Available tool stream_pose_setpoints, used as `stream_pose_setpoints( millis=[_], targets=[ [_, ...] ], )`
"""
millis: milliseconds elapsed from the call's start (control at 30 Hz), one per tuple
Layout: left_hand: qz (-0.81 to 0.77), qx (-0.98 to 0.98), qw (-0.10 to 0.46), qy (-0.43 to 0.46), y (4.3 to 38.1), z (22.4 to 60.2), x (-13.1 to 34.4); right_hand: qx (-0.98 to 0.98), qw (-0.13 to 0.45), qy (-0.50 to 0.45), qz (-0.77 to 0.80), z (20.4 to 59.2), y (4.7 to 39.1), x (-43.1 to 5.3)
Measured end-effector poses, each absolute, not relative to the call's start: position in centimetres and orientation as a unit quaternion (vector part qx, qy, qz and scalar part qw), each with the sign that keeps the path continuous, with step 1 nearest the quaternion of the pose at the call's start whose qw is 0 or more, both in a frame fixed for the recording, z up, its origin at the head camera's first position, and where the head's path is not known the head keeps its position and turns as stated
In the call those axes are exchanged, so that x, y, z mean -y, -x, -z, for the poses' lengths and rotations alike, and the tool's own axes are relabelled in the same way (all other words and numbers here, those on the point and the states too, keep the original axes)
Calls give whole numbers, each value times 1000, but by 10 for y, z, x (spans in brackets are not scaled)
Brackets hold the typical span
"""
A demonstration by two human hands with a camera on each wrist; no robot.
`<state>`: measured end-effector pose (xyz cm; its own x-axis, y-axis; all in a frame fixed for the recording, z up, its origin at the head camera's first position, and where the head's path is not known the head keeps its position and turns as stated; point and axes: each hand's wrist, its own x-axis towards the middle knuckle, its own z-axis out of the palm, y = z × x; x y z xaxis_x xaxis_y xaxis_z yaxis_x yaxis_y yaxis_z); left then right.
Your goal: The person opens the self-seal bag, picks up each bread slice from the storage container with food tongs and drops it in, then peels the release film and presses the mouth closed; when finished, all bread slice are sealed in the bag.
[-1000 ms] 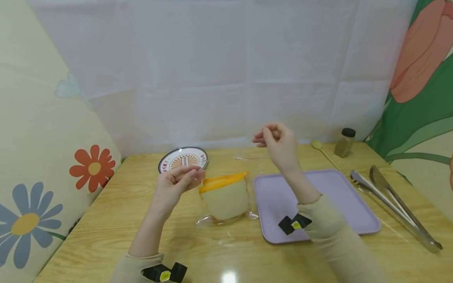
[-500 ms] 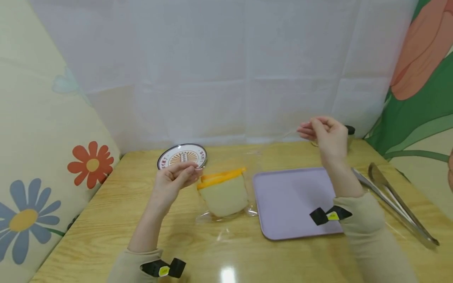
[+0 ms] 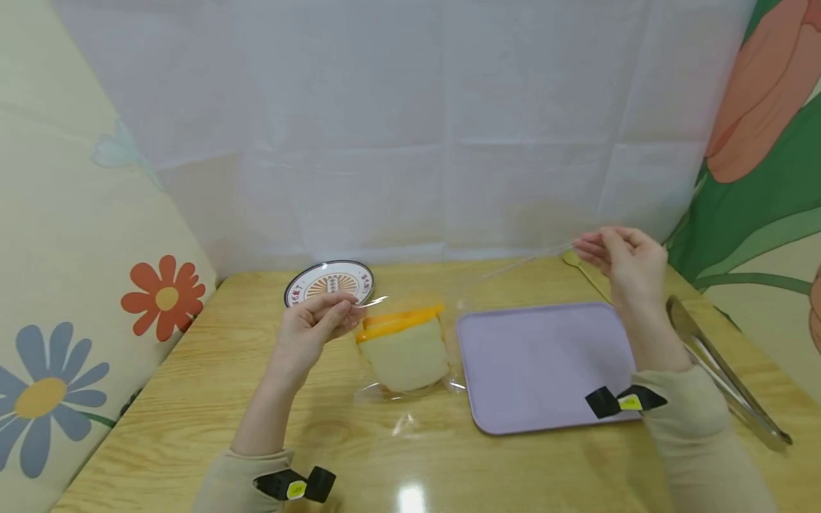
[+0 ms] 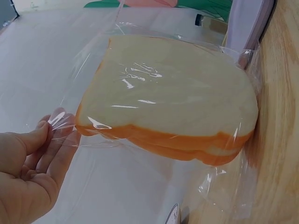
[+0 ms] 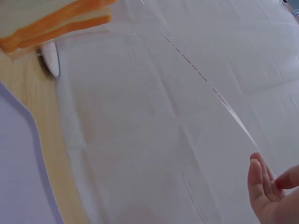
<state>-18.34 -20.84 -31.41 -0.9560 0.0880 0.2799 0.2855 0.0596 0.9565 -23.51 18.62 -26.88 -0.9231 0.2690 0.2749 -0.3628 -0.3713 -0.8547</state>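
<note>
Bread slices (image 3: 407, 360) with orange crusts stand inside a clear plastic bag (image 4: 208, 186) on the table. At the bag's upper left corner, my left hand (image 3: 314, 331) pinches the film between thumb and fingers, as the left wrist view also shows (image 4: 35, 163). My right hand (image 3: 635, 271), raised beyond the tray's far right, pinches the end of a thin clear strip (image 3: 526, 261). That strip runs taut from the bag's top side; small print shows on it (image 5: 196, 70) in the right wrist view. Whether its far end is still joined to the bag, I cannot tell.
A purple tray (image 3: 551, 370) lies right of the bag. Behind my left hand is a round patterned plate (image 3: 340, 274). Metal tongs (image 3: 725, 374) lie at the right, and a yellow spoon (image 3: 584, 269) behind the tray. My right hand hides the jar in the head view.
My right hand has moved well to the right, drawing the strip out into a long line. The left hand stays at the bag's corner.
</note>
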Motion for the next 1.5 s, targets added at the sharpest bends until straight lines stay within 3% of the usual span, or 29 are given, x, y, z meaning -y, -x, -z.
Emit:
stream_pose_setpoints(
  millis=[400, 567, 800, 1033, 1200, 1500],
  targets=[
    [666, 730, 65, 136, 188, 316, 200, 501, 230, -14, -834, 271, 232, -202],
    [667, 730, 59, 138, 188, 316, 202, 629, 213, -110, -739, 273, 219, -200],
    [677, 717, 64, 155, 188, 316, 202, 803, 144, -263, -515, 271, 186, -134],
    [678, 715, 60, 159, 188, 316, 203, 799, 13, -386, -461, 296, 149, -57],
    [672, 720, 57, 164, 187, 315, 206, 795, -49, -426, -429, 327, 146, -9],
    [658, 733, 50, 165, 184, 313, 206, 842, -24, -474, -258, 367, 155, 41]
  ],
)
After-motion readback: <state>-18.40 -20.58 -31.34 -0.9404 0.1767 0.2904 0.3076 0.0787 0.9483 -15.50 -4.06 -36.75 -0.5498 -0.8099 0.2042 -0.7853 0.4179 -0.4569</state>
